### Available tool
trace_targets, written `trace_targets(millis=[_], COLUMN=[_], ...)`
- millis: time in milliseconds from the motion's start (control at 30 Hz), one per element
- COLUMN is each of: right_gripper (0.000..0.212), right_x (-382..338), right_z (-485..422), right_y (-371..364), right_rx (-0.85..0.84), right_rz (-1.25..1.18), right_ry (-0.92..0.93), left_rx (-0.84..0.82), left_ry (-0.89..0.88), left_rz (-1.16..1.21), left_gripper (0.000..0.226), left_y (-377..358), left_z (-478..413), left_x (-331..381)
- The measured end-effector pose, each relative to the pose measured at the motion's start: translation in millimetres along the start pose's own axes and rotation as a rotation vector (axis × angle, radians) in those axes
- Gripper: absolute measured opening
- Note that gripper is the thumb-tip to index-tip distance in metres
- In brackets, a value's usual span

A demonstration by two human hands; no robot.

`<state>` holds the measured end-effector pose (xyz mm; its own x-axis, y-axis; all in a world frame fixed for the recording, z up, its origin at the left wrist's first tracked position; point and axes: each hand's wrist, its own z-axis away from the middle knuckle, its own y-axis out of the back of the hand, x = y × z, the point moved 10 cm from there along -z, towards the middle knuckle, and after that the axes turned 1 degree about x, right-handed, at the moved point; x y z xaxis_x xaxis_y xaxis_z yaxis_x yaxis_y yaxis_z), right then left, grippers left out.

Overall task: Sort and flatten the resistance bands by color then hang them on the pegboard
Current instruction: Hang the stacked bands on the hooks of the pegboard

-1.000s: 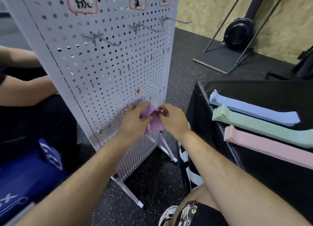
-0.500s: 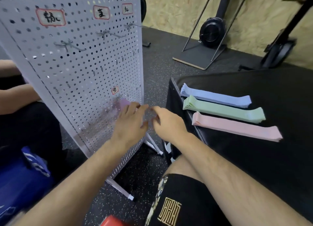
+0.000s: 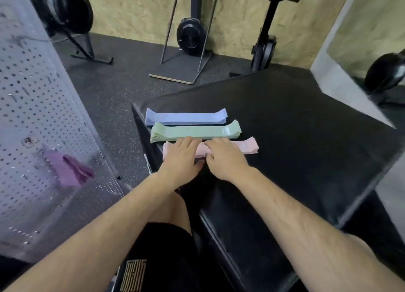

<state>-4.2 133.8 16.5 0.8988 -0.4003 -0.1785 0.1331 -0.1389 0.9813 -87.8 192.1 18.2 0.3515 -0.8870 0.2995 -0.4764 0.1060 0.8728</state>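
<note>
We see our left hand [image 3: 182, 158] lying flat and our right hand [image 3: 226, 160] with bent fingers, grip unclear, side by side on the pink bands [image 3: 247, 147] at the bench's [image 3: 295, 138] left edge, green bands [image 3: 197, 132] and blue bands [image 3: 186, 117] beyond, purple bands [image 3: 70, 171] hanging on the pegboard [image 3: 32, 107].

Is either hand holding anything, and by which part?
Unclear: left hand lies flat on the pink band stack near its left end; right hand sits at its middle, grip not discernible.
</note>
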Motion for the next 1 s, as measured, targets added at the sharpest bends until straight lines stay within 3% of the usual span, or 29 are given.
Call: trace_targets(millis=[200,300,533,700,867,1000], right_gripper=[0.027,0.015,0.020,0.036,0.016,0.027], right_x=[44,53,53,47,42,45], right_z=[-18,-33,-44,-50,-60,-57], right_y=[-19,-22,-5,-4,-14,-16], right_rx=[-0.165,-0.240,-0.319,-0.322,-0.357,-0.296], right_rz=[0.070,0.059,0.072,0.071,0.155,0.172], right_ry=[-0.028,-0.050,-0.031,-0.036,-0.005,0.020], left_rx=[-0.294,-0.398,-0.431,-0.417,-0.471,-0.461], left_ry=[0.029,0.063,0.047,0.078,0.113,0.097], left_rz=[-0.113,-0.153,-0.181,-0.123,-0.130,-0.134], left_gripper=[0.061,0.053,0.037,0.050,0.059,0.048], left_y=[-49,-59,-62,-62,-68,-67], left_z=[-39,-49,-63,-68,-71,-70], left_x=[2,-6,-8,-8,-11,-7])
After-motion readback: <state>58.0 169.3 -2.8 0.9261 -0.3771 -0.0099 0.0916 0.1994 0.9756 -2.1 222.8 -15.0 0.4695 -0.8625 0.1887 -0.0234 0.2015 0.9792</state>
